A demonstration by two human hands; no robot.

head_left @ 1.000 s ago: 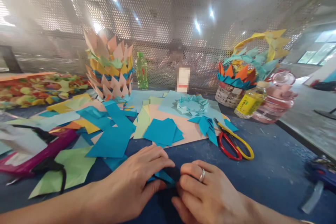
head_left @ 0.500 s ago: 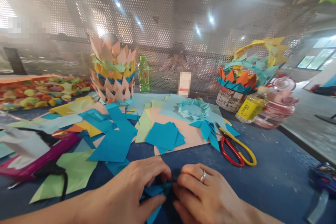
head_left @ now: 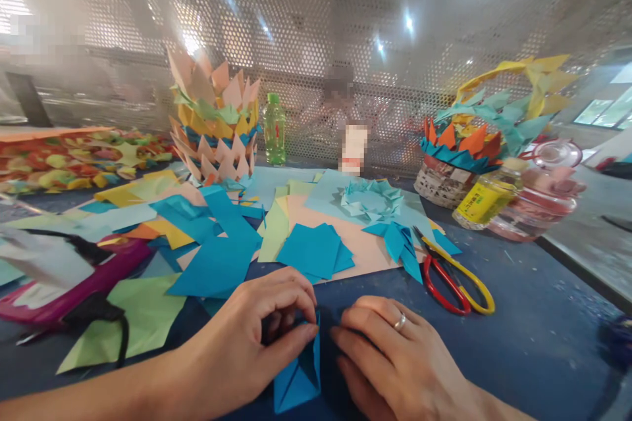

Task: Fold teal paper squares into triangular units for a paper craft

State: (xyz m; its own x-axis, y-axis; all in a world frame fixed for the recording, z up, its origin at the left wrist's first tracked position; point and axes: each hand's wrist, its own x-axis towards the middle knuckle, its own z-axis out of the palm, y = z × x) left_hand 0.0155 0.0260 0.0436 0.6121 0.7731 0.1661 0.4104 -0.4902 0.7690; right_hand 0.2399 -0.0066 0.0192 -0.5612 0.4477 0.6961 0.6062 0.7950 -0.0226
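Note:
A small folded blue paper (head_left: 297,378) is pinched at its top end between the thumb and fingers of my left hand (head_left: 271,329). Its creased triangular folds face up, low in the view. Just right of it, my right hand (head_left: 395,348), with a ring on one finger, rests near the table with its fingers bent together; what they hold, if anything, is hidden. Beyond my hands lies a stack of blue squares (head_left: 313,251), with a folded blue piece (head_left: 399,243) to its right.
Red and yellow scissors (head_left: 457,279) lie at the right, a purple glue gun (head_left: 108,276) at the left. Behind are a tiered paper basket (head_left: 217,125), a green bottle (head_left: 274,130), a pale paper ring (head_left: 372,199), a yellow-labelled bottle (head_left: 486,197) and a pink jar (head_left: 543,204).
My hands have moved apart. The blue paper now stays with my left hand and shows more of its folded face. The view has shifted slightly, moving the scissors and baskets rightward.

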